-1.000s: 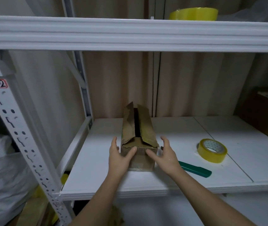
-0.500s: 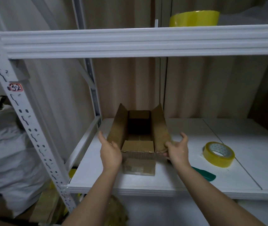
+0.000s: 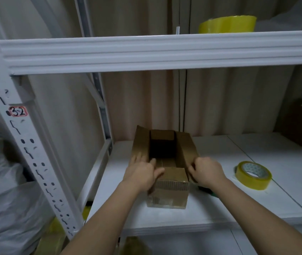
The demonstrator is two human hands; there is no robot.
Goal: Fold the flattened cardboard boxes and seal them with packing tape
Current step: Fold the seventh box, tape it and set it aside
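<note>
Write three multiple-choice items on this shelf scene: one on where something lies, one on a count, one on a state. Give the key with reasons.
1. Where does the tape roll on the lower shelf lie, relative to the cardboard box?
A. Right of it
B. Inside it
C. Left of it

2. How many yellow tape rolls are in view?
A. One
B. Two
C. Four

3. What state is the top of the box in?
A. Taped shut
B. Open, dark inside showing
C. Crushed flat

Key:
1 A: the tape roll lies on the lower shelf, to the right of the cardboard box and apart from it.
2 B: one there, and a second roll on the upper shelf.
3 B: the left hand and right hand are at the side flaps, with the opening uncovered between them.
</note>
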